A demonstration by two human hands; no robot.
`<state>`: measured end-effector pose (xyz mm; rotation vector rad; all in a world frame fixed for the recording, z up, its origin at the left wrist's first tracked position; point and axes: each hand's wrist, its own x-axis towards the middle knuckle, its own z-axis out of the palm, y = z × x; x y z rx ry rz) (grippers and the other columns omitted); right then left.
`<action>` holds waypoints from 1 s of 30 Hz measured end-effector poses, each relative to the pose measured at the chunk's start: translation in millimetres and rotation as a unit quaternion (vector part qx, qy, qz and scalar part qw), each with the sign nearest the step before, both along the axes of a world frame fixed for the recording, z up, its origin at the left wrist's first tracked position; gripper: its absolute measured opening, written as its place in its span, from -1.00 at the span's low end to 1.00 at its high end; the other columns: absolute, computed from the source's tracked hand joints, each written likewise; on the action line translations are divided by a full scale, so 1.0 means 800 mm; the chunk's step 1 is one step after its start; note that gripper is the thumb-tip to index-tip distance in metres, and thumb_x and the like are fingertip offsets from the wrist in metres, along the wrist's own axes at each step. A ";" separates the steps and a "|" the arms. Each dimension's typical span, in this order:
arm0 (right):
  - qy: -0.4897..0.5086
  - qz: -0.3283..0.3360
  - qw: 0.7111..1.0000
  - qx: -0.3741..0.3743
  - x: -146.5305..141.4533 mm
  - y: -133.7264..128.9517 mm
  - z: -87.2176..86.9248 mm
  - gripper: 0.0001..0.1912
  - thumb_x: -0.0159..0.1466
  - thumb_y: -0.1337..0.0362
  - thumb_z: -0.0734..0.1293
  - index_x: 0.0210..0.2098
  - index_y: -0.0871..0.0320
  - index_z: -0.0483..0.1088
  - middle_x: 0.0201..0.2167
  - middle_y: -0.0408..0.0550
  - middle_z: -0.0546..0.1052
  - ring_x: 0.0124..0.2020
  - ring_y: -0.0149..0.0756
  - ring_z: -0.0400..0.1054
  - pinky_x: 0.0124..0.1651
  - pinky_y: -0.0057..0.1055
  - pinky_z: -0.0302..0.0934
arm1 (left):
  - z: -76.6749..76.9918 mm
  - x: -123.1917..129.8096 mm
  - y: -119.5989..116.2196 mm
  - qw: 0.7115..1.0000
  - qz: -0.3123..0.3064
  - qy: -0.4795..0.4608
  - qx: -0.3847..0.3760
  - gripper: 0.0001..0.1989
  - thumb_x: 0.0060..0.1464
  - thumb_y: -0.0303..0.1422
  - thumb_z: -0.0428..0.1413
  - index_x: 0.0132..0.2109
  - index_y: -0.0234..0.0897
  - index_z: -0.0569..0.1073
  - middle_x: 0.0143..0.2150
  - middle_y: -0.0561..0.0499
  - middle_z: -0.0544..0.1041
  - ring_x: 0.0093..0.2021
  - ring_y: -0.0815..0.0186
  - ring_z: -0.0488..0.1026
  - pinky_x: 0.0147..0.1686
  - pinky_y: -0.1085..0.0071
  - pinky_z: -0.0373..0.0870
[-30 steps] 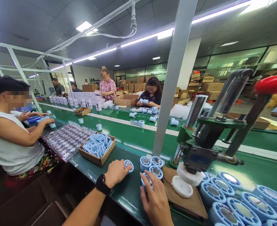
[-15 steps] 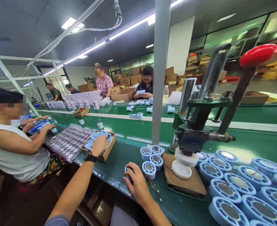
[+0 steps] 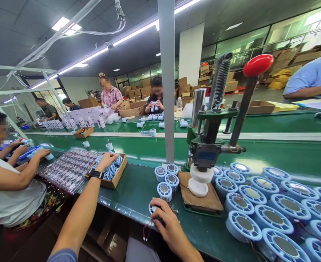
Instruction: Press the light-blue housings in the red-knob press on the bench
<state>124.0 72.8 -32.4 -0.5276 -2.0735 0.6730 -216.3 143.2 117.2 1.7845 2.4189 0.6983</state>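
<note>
My left hand (image 3: 106, 162), a dark band at its wrist, reaches over a cardboard box (image 3: 121, 173) filled with light blue rings (image 3: 113, 168). Its fingers are curled together at the rings; what they pinch, if anything, is hidden. At the table's front edge, my right hand (image 3: 166, 217) grips a round light blue fan-like part (image 3: 151, 208), mostly covered by the fingers. Red and dark wires with white plugs (image 3: 145, 238) hang below it. Just beyond stand several similar round parts (image 3: 164, 190). To their right is a hand press (image 3: 207, 153) with a red-knobbed lever and white round pads.
Many larger blue round parts (image 3: 269, 218) crowd the table at right. A grey post (image 3: 166, 91) rises behind the small parts. Left of the box lies a sheet of small parts (image 3: 67, 169), beside a co-worker in a white top (image 3: 11, 185). Other people sit across the green belt (image 3: 138, 147).
The view has swung right, so the press appears further left. My right hand has brought the round part nearer the small parts, and its wires now dangle. My left hand stays at the box.
</note>
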 end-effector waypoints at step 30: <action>0.039 -0.032 0.998 0.040 0.039 -0.009 -0.004 -0.84 0.31 0.44 0.27 -0.19 0.08 0.42 0.00 -0.07 0.47 0.16 -0.38 0.31 0.21 -0.41 0.27 | -0.143 0.176 -0.094 0.990 -0.102 0.095 -0.019 -0.80 0.10 -0.27 0.22 -0.31 -0.27 0.38 -0.11 -0.07 0.45 -0.08 0.11 0.36 -0.11 0.19 0.32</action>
